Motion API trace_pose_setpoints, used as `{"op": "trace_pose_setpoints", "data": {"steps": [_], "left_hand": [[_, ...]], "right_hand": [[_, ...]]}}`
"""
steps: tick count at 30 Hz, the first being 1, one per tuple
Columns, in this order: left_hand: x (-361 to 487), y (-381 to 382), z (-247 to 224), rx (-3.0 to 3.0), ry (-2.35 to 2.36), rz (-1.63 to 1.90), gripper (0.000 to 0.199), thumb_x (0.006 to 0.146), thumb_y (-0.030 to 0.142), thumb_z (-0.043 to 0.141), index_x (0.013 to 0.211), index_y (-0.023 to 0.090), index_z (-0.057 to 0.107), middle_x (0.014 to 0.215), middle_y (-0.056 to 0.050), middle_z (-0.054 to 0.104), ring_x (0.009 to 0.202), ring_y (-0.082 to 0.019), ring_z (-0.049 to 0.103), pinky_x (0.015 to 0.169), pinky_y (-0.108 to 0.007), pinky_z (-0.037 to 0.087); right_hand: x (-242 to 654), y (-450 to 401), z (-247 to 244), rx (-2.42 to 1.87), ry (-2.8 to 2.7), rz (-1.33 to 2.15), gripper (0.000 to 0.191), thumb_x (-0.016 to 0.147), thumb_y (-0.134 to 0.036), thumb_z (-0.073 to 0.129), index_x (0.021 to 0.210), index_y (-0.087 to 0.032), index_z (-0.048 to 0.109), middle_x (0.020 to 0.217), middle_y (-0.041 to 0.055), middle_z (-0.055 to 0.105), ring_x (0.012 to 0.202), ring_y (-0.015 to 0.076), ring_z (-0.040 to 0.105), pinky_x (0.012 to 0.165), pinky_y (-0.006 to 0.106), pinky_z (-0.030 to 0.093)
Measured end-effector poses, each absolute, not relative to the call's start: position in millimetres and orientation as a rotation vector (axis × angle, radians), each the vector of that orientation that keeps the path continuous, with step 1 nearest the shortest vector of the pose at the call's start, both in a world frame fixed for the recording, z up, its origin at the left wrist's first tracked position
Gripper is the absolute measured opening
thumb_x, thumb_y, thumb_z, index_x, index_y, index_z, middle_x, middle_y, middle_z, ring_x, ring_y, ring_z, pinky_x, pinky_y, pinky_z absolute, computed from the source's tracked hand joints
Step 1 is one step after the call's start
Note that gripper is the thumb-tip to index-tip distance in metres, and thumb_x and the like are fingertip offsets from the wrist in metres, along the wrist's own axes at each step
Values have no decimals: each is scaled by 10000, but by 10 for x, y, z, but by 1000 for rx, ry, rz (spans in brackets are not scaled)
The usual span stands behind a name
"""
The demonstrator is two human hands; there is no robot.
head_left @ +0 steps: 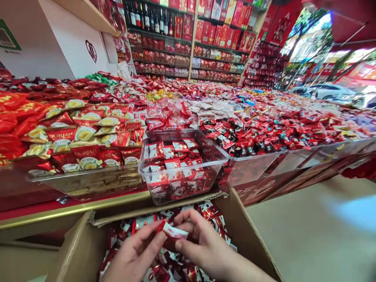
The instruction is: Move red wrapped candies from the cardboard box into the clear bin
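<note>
Between both hands is a small red-and-white candy packet [174,232], held over an open cardboard box [249,231]. My left hand [138,248] pinches its left end between thumb and fingers. On its right side, the thumb and curled fingers of my right hand [202,243] close around it. Below them, many similar red-and-white packets [158,272] fill the box. Just beyond the box stands a clear plastic bin [182,172], partly filled with red-and-white packets [172,162] laid in rows.
Left of the bin, a clear tray holds stacked durian snack packets [88,156]. To the right, clear trays [264,160] are heaped with red and black wrapped sweets [249,137]. Shelves [192,43] with bottles and red boxes stand behind. Pale floor [311,227] lies at right.
</note>
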State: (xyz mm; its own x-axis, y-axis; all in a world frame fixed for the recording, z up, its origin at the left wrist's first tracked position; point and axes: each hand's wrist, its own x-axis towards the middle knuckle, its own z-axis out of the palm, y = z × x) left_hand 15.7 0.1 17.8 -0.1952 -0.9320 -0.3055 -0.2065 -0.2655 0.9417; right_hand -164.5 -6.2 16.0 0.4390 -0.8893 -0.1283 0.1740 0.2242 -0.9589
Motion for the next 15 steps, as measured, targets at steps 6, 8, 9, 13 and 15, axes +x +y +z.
{"op": "trace_pose_setpoints", "data": {"steps": [6, 8, 9, 13, 15], "left_hand": [[-107, -6, 317, 1273, -913, -1328, 180, 588, 357, 742, 712, 232, 702, 712, 59, 702, 721, -121, 609, 690, -163, 474], [-119, 13, 278, 1248, -825, -1357, 177, 578, 333, 756, 711, 230, 700, 691, 63, 699, 687, -111, 609, 664, -156, 481], [-118, 21, 256, 1241, -793, -1383, 190, 579, 330, 756, 728, 228, 699, 686, 58, 699, 679, -115, 613, 653, -161, 488], [-132, 33, 226, 1220, -631, -1410, 237, 576, 324, 762, 773, 214, 689, 708, 35, 710, 750, -139, 637, 700, -178, 502], [-166, 43, 278, 1163, -512, -1419, 277, 580, 349, 757, 814, 220, 683, 749, 26, 717, 785, -141, 642, 710, -171, 506]], "right_hand": [[-1477, -19, 273, -852, 862, -1007, 332, 659, -415, 686, 721, -152, 494, 636, -33, 514, 572, 60, 410, 554, 189, 325], [-1445, -16, 239, -814, 867, -1041, 340, 664, -418, 683, 663, -146, 480, 596, -35, 507, 556, 54, 401, 542, 184, 318], [-1434, -13, 220, -785, 862, -1065, 336, 661, -407, 689, 661, -145, 478, 595, -36, 515, 552, 51, 406, 541, 180, 322], [-1440, -3, 175, -909, 846, -1179, 255, 664, -307, 699, 745, -168, 501, 670, -17, 581, 587, 72, 504, 563, 191, 401], [-1476, -12, 177, -1339, 872, -1327, 137, 722, -198, 634, 818, -177, 540, 788, 28, 618, 711, 118, 568, 639, 240, 459]]}}
